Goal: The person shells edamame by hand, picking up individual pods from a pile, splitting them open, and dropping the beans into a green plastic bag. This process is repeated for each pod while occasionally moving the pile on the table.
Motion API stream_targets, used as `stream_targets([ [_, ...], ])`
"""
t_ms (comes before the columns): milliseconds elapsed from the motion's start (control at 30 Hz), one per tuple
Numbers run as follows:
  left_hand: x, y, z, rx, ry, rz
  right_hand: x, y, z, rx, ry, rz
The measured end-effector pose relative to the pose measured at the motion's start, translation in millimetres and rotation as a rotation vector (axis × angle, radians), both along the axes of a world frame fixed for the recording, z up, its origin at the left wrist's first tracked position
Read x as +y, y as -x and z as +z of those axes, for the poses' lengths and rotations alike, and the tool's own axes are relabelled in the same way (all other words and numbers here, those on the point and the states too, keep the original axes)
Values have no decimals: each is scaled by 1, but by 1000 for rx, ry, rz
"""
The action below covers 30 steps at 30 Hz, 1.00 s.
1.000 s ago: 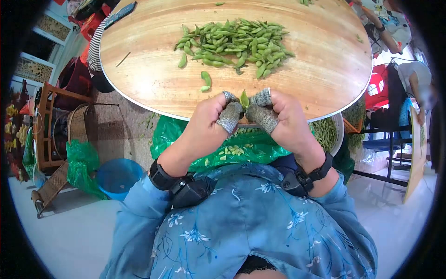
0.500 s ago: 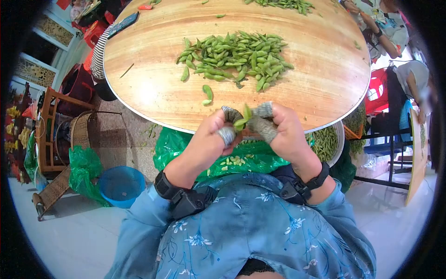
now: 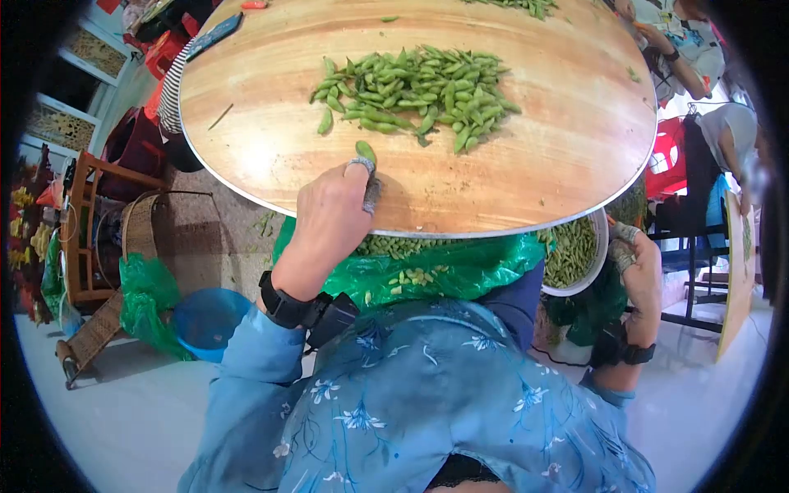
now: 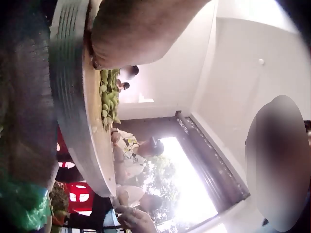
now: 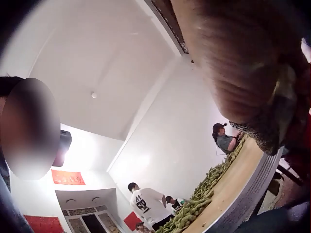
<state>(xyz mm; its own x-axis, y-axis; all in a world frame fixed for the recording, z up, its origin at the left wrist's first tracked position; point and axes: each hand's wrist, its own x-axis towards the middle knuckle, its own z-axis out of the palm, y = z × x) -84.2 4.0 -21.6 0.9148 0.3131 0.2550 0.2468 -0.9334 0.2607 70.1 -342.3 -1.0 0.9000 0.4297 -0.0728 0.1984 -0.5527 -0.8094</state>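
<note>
My left hand [image 3: 329, 214] reaches over the near edge of the round wooden table [image 3: 263, 177]. Its grey cloth-wrapped fingertips are right at the lower end of a single green soybean pod [image 3: 366, 151] and hide part of it. Whether they pinch it, I cannot tell. Farther back lies a heap of green soybean pods [image 3: 427, 86]. My right hand [image 3: 643, 275], also with grey finger covers, is off the table to the right, beside the white basin [image 3: 596, 271] of pods. No thing shows clearly in its fingers.
Pale shelled beans [image 3: 415, 278] lie on green plastic [image 3: 353, 283] in front of the lap. A phone [image 3: 215, 37] is at the table's far left. A blue basin [image 3: 209, 324] stands on the floor at left. People [image 5: 148, 204] are around the table.
The two hands have parted from the pod they held together over the table edge. The left went forward to the lone pod; the right swung down and right beside the basin.
</note>
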Motion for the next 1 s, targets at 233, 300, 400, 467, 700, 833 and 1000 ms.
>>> stream_targets([
  [233, -22, 29, 11, -55, 46, -291, 28, 27, 48, -342, 93, 366],
  [300, -23, 33, 11, -75, -20, -362, 40, 40, 69, -417, 130, 470],
  [400, -24, 38, 6, -25, -64, -414, 48, 52, 110, -188, -59, 813],
  [467, -23, 40, 1, -61, -28, -438, 58, 63, 129, -451, -201, 967],
  [700, -20, 43, 57, -487, 172, -378, 77, 78, 178, -715, -232, 1354],
  [833, -24, 58, 95, -854, 366, -471, 80, 80, 187, -749, -265, 1392],
  [1000, -24, 67, 131, -1195, 331, -721, 90, 77, 187, -796, -287, 1412],
])
